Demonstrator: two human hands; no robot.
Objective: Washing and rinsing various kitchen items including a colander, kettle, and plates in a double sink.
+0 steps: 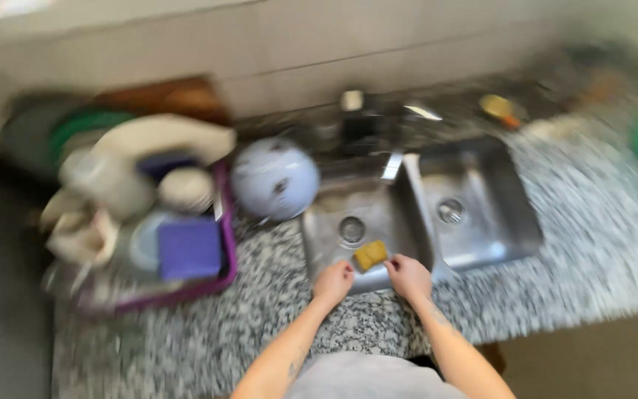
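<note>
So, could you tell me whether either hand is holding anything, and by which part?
It cannot be told: the left hand and right hand sit at the sink edge beside a yellow sponge, too blurred to show a grip.

Yellow sponge (370, 255) in a steel-grey double sink (481, 251), speckled black-and-white granite counter (599, 244), purple dish rack (224, 258), pale blue round bowl (275, 179).

Light: soft daylight, pretty even from what I see
Blur: heavy motion smear all over, worst at edges
Glare: small glints on sink (481, 222)
</note>
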